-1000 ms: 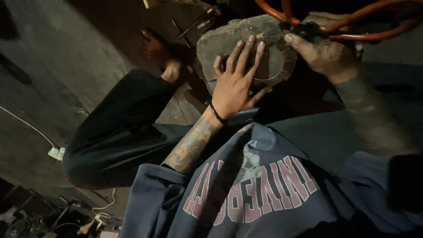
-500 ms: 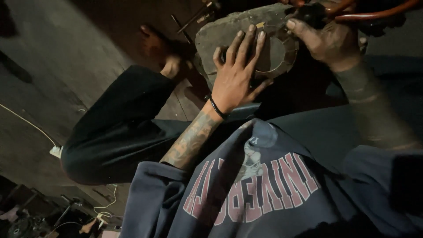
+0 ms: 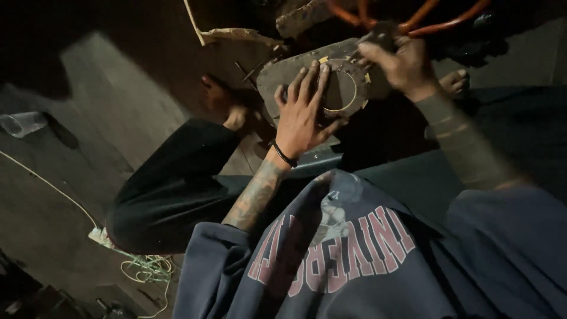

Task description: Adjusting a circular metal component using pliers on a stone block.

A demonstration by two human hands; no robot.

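Observation:
A grey metal plate (image 3: 277,74) with a round flanged ring (image 3: 354,88) lies in front of me between my legs. My left hand (image 3: 304,112) rests flat on the plate, fingers spread, fingertips on the ring's near edge. My right hand (image 3: 401,65) is closed on a small dark tool (image 3: 375,36) at the ring's far right edge. Orange hoses (image 3: 425,23) run from there toward the top right. The light is dim and the tool's shape is unclear.
I sit on a dark floor in black trousers and a blue sweatshirt, my bare feet (image 3: 221,100) beside the plate. A clear plastic cup (image 3: 20,123) lies at the left. A white cable (image 3: 53,189) leads to a tangle of green cord (image 3: 147,269).
The view has tilted down and the plate with both hands now sits lower in the frame. The ring's opening is more exposed. The hands keep their hold.

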